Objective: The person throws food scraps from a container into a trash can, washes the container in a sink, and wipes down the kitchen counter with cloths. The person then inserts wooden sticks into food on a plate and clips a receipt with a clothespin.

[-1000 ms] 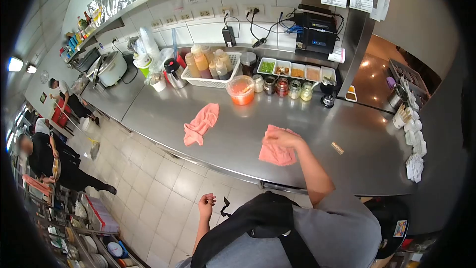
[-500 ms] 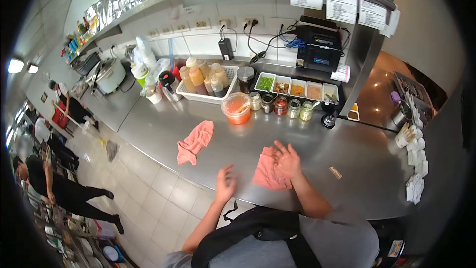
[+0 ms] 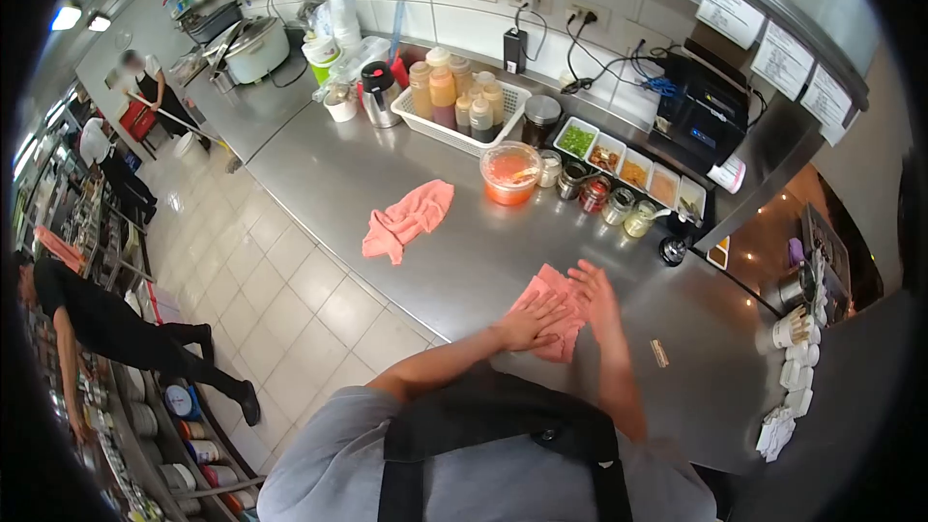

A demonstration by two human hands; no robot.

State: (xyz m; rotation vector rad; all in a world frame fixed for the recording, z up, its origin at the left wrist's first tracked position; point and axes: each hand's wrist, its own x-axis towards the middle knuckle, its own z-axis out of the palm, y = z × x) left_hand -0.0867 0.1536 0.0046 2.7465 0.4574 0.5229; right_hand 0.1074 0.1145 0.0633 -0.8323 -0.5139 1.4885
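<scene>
On the steel counter point(image 3: 483, 275) in front of me lies a pink cloth point(image 3: 563, 342). My left hand point(image 3: 534, 321) rests flat on it, fingers stretched out. At the cloth's right edge is my right hand point(image 3: 597, 302), fingers extended and palm turned toward the left; whether it touches the cloth I cannot tell. Neither hand grips anything. A second pink cloth point(image 3: 410, 218) lies crumpled farther to the left. Beyond them stands a clear tub of orange-red liquid point(image 3: 510, 176).
Squeeze bottles fill a white basket point(image 3: 454, 137), beside a thermos point(image 3: 380, 97). Several small jars point(image 3: 594, 195) stand before trays of chopped toppings point(image 3: 633, 172). A black printer point(image 3: 704, 108) sits behind. A small wooden-looking piece point(image 3: 659, 353) lies right. Other people work at left, one bending at shelves point(image 3: 126, 314).
My left hand has moved right, from beside the cloth onto it. My right hand has shifted to the cloth's right edge. The view has turned, and the person in black now bends toward the shelves.
</scene>
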